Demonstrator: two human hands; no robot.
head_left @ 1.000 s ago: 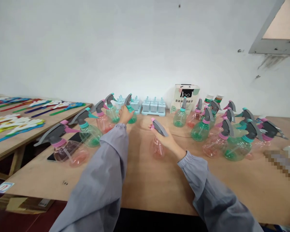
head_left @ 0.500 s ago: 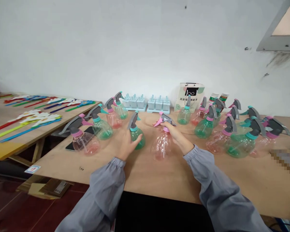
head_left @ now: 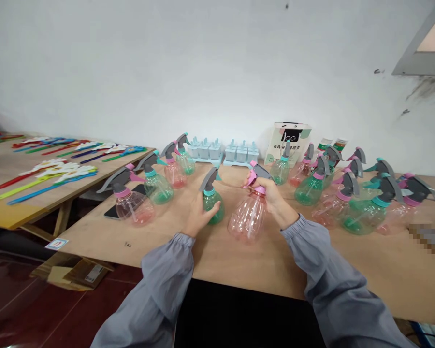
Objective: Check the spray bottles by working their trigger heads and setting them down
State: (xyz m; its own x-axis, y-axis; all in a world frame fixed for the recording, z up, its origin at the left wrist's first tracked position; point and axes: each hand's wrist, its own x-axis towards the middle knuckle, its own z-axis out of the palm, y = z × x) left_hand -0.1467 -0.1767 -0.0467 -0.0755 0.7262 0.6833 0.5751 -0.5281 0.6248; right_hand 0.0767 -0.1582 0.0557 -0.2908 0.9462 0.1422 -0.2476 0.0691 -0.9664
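My left hand (head_left: 199,216) is wrapped around the body of a green spray bottle (head_left: 211,200) with a grey trigger and teal collar, which stands upright on the plywood table (head_left: 239,261). My right hand (head_left: 271,198) grips the neck of a pink transparent spray bottle (head_left: 247,218) with a grey and pink trigger head, held tilted just above the table. The two bottles are side by side near the table's middle.
Several more green and pink spray bottles stand in a row at the left (head_left: 155,183) and a cluster at the right (head_left: 348,198). Light blue ice-pop moulds (head_left: 224,152) and a white box (head_left: 290,140) sit by the wall. Coloured plastic sticks (head_left: 50,169) cover a side table.
My left hand drew the green bottle from the back row toward the table's middle and set it down. My right hand brought the pink bottle closer and tilted it.
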